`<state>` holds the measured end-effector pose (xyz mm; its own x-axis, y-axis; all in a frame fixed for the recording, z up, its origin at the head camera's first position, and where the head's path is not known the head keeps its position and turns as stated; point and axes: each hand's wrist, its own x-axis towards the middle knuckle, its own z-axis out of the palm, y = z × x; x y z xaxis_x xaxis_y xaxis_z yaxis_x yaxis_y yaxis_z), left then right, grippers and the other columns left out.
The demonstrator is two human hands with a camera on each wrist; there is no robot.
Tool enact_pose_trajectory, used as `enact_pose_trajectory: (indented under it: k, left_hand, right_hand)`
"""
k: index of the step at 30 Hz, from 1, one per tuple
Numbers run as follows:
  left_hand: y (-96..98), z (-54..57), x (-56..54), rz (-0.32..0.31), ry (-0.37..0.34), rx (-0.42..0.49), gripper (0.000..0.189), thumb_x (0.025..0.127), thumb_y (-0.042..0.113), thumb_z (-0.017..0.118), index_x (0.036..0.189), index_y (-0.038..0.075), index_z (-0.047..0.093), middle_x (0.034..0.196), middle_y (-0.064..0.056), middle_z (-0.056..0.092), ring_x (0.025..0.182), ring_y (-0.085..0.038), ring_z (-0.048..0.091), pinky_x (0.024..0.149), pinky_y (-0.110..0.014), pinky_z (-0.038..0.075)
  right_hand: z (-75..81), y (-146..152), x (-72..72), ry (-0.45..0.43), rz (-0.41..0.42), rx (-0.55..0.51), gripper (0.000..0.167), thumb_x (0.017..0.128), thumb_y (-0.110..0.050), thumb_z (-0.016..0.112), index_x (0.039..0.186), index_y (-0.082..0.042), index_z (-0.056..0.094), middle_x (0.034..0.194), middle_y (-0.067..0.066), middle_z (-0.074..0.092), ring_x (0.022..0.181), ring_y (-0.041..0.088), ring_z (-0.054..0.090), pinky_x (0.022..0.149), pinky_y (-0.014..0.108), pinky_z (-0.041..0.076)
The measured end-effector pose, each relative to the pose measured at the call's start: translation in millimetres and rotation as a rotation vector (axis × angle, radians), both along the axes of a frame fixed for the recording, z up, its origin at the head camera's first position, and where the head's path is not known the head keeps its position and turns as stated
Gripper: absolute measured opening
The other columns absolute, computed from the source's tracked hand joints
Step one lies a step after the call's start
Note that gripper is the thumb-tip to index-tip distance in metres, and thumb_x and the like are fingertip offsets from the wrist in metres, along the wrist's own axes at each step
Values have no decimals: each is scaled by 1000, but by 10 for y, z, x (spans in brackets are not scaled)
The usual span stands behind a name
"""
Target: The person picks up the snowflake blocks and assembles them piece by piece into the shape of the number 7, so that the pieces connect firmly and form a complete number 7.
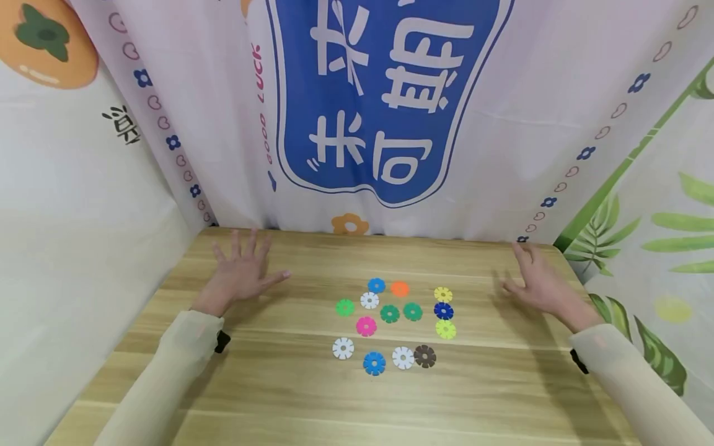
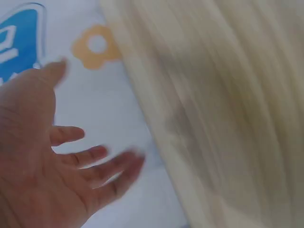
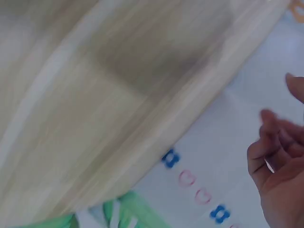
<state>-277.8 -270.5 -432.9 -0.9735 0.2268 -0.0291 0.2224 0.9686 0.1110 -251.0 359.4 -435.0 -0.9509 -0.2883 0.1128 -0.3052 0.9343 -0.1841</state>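
Several flat, notched plastic discs like snowflake building pieces lie spread over the middle of the table, among them a pink disc (image 1: 366,326), an orange disc (image 1: 400,288), a brown disc (image 1: 425,356) and a dark blue disc (image 1: 443,311). To their left my left hand (image 1: 240,275) is held over the table with its fingers spread, holding nothing. On the other side my right hand (image 1: 543,285) hovers near the right edge, its fingers loose and without anything in them. Both wrist views show the left palm (image 2: 42,175) and the right hand (image 3: 282,166) bare, with some blur.
The wood-grain table (image 1: 268,396) meets a hanging printed cloth (image 1: 474,204) at its far edge. White cloth with green leaves (image 1: 608,229) hangs at the right, and another white cloth (image 1: 83,248) at the left.
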Motion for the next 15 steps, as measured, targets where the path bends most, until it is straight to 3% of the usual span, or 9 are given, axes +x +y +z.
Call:
enact_pose_trajectory:
  k: [2, 4, 5, 7, 9, 12, 15]
  left_hand:
    - [52, -12, 84, -43, -16, 104, 94, 104, 66, 48, 166, 2, 20, 167, -35, 25, 150, -58, 34, 119, -79, 28]
    - [147, -8, 194, -110, -65, 236, 76, 106, 52, 56, 154, -4, 40, 148, -32, 51, 126, -46, 61, 106, -63, 53]
    - [199, -6, 249, -145, -101, 294, 66, 106, 47, 59, 146, -4, 50, 136, -28, 61, 113, -39, 68, 97, -54, 60]
    - [305, 1, 343, -203, -151, 362, 47, 105, 42, 63, 127, 1, 63, 112, -16, 71, 89, -23, 70, 79, -39, 61]
    - [396, 22, 415, -249, -179, 391, 34, 104, 39, 66, 114, 7, 68, 96, -4, 72, 77, -11, 63, 70, -29, 56]
    - [521, 2, 490, -307, -185, 395, 27, 104, 36, 66, 110, 10, 70, 93, 3, 71, 78, -5, 61, 70, -24, 54]
    - [659, -88, 572, -350, -246, 429, 25, 105, 33, 65, 113, 10, 71, 96, 4, 72, 86, -6, 64, 76, -24, 57]
  right_hand:
    - [4, -79, 55, 39, 39, -37, 63, 98, -31, 74, 140, 12, 53, 104, 29, 68, 79, 39, 68, 71, 49, 60]
    - [-8, -203, 140, -8, 65, -86, 42, 99, -29, 74, 122, 6, 68, 76, 8, 65, 61, 18, 57, 56, 33, 50]
    - [-24, -280, 184, -49, 73, -109, 36, 99, -30, 73, 116, 2, 72, 71, 1, 62, 59, 11, 52, 54, 28, 45]
    - [-63, -448, 266, -140, 98, -174, 29, 100, -29, 73, 111, -2, 75, 72, -5, 62, 60, 7, 50, 54, 24, 44]
    - [-111, -610, 322, -204, 134, -227, 27, 99, -26, 73, 112, -3, 75, 81, -6, 66, 68, 5, 55, 60, 22, 49]
    - [-164, -808, 364, -242, 178, -280, 27, 97, -23, 75, 113, -1, 75, 90, -4, 72, 80, 5, 62, 71, 23, 56]
    - [-190, -930, 402, -267, 196, -291, 25, 95, -24, 78, 109, -4, 75, 91, -4, 72, 82, 5, 63, 75, 22, 57]
